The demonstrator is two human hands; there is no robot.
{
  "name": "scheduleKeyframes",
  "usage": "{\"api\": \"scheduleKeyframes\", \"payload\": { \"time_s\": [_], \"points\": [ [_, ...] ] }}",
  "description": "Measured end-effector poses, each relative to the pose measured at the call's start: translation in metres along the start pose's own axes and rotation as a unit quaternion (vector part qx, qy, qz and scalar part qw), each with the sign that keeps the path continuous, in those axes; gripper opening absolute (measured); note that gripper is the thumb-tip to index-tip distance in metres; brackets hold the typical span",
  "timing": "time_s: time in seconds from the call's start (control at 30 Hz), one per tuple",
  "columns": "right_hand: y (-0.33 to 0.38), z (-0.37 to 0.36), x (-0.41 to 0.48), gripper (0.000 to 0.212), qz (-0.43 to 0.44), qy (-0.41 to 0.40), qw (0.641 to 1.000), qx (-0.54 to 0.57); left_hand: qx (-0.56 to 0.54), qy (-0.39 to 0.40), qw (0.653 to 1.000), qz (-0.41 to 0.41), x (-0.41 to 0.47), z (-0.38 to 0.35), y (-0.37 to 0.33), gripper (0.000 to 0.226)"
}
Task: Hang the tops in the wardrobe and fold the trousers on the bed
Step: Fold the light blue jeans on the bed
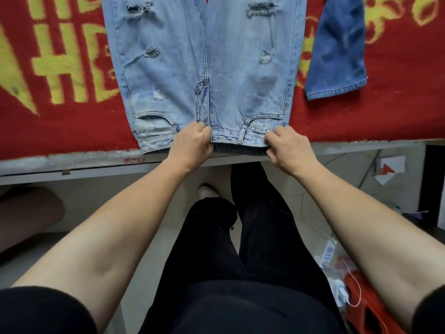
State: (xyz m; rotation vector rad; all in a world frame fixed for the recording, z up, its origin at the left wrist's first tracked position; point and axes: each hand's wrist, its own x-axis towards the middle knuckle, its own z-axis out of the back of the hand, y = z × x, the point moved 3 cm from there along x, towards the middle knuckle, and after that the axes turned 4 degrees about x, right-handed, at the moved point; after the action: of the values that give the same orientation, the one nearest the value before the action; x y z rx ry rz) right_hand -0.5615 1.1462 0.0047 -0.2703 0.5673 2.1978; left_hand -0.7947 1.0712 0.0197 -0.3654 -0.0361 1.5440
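Light blue ripped jeans lie flat on the bed's red and yellow blanket, waistband at the near edge, legs running away from me. My left hand grips the waistband at its middle, by the fly. My right hand pinches the waistband at its right end, near the small pocket. Between my hands the waistband's dark inner side shows at the bed edge. The upper legs of the jeans are cut off by the frame.
Darker blue jeans lie on the blanket to the right, hem toward me. The grey bed frame runs across below the blanket. On the floor at right lie a white cable, small packets and a red plastic item.
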Motion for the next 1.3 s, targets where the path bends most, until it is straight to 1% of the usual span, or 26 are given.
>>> {"api": "scheduleKeyframes", "payload": {
  "time_s": [0.03, 0.1, 0.17, 0.23, 0.27, 0.3, 0.33, 0.37, 0.43, 0.5, 0.57, 0.63, 0.67, 0.77, 0.8, 0.83, 0.87, 0.9, 0.93, 1.0, 1.07, 1.13, 1.2, 1.23, 1.27, 1.3],
  "points": [
    [-0.001, -0.003, 0.002, 0.018, -0.011, 0.030, 0.999, 0.000, -0.002, 0.024, 1.000, -0.001, 0.001, -0.004, -0.001, 0.010],
    [0.000, -0.009, 0.008, 0.021, -0.026, 0.099, 0.995, -0.010, 0.009, 0.108, 0.994, 0.018, 0.006, -0.016, -0.002, 0.006],
    [0.000, -0.011, 0.017, 0.027, -0.022, 0.183, 0.983, -0.027, 0.052, 0.208, 0.976, 0.040, 0.012, -0.027, -0.004, 0.012],
    [0.000, -0.008, 0.028, 0.029, -0.026, 0.266, 0.963, -0.025, 0.087, 0.291, 0.952, 0.041, 0.018, -0.037, -0.007, 0.020],
    [-0.002, -0.004, 0.034, 0.029, -0.043, 0.291, 0.956, -0.005, 0.089, 0.315, 0.944, 0.042, 0.020, -0.040, -0.008, 0.023],
    [-0.006, 0.002, 0.041, 0.028, -0.068, 0.295, 0.953, 0.032, 0.083, 0.324, 0.941, 0.050, 0.022, -0.042, -0.009, 0.026],
    [-0.012, 0.008, 0.048, 0.028, -0.096, 0.270, 0.955, 0.078, 0.069, 0.319, 0.943, 0.066, 0.025, -0.042, -0.009, 0.027],
    [-0.021, 0.015, 0.058, 0.029, -0.127, 0.219, 0.960, 0.123, 0.046, 0.300, 0.949, 0.089, 0.029, -0.041, -0.010, 0.026],
    [-0.044, 0.032, 0.078, 0.031, -0.203, 0.085, 0.955, 0.201, -0.027, 0.239, 0.959, 0.147, 0.041, -0.037, -0.015, 0.022],
    [-0.069, 0.046, 0.095, 0.031, -0.282, -0.017, 0.921, 0.270, -0.101, 0.180, 0.960, 0.190, 0.056, -0.033, -0.024, 0.020],
    [-0.090, 0.057, 0.113, 0.033, -0.341, -0.070, 0.871, 0.347, -0.158, 0.145, 0.957, 0.193, 0.074, -0.031, -0.039, 0.019],
    [-0.105, 0.062, 0.133, 0.036, -0.378, -0.088, 0.824, 0.413, -0.200, 0.134, 0.954, 0.181, 0.094, -0.030, -0.061, 0.019],
    [-0.110, 0.063, 0.142, 0.037, -0.384, -0.083, 0.815, 0.425, -0.222, 0.137, 0.948, 0.184, 0.104, -0.032, -0.071, 0.019],
    [-0.116, 0.066, 0.159, 0.033, -0.374, -0.078, 0.817, 0.432, -0.271, 0.177, 0.919, 0.226, 0.133, -0.043, -0.101, 0.018],
    [-0.116, 0.069, 0.162, 0.030, -0.370, -0.084, 0.815, 0.438, -0.261, 0.191, 0.917, 0.234, 0.141, -0.046, -0.109, 0.021],
    [-0.116, 0.071, 0.164, 0.025, -0.363, -0.089, 0.815, 0.443, -0.229, 0.203, 0.921, 0.239, 0.148, -0.049, -0.114, 0.032],
    [-0.116, 0.074, 0.166, 0.017, -0.356, -0.092, 0.815, 0.448, -0.182, 0.211, 0.930, 0.239, 0.153, -0.050, -0.118, 0.044],
    [-0.116, 0.076, 0.168, 0.012, -0.349, -0.091, 0.815, 0.453, -0.131, 0.213, 0.940, 0.230, 0.156, -0.049, -0.120, 0.052],
    [-0.115, 0.079, 0.169, 0.011, -0.343, -0.087, 0.814, 0.460, -0.097, 0.211, 0.948, 0.219, 0.159, -0.048, -0.122, 0.050],
    [-0.113, 0.087, 0.173, 0.010, -0.336, -0.072, 0.809, 0.477, -0.101, 0.228, 0.943, 0.219, 0.161, -0.044, -0.119, 0.030],
    [-0.104, 0.099, 0.180, 0.015, -0.326, -0.056, 0.810, 0.485, -0.181, 0.256, 0.914, 0.256, 0.159, -0.035, -0.107, 0.018],
    [-0.090, 0.110, 0.191, 0.013, -0.322, -0.053, 0.810, 0.488, -0.288, 0.273, 0.875, 0.278, 0.153, -0.020, -0.090, 0.018],
    [-0.068, 0.119, 0.206, 0.017, -0.309, -0.062, 0.806, 0.501, -0.406, 0.271, 0.817, 0.307, 0.141, 0.001, -0.066, 0.019],
    [-0.057, 0.121, 0.213, 0.019, -0.296, -0.073, 0.812, 0.498, -0.448, 0.271, 0.789, 0.321, 0.133, 0.010, -0.054, 0.021],
    [-0.044, 0.124, 0.221, 0.022, -0.278, -0.086, 0.822, 0.490, -0.475, 0.268, 0.770, 0.330, 0.126, 0.018, -0.040, 0.024],
    [-0.025, 0.128, 0.231, 0.023, -0.254, -0.092, 0.831, 0.486, -0.488, 0.263, 0.760, 0.340, 0.118, 0.030, -0.021, 0.025]
  ]
}}
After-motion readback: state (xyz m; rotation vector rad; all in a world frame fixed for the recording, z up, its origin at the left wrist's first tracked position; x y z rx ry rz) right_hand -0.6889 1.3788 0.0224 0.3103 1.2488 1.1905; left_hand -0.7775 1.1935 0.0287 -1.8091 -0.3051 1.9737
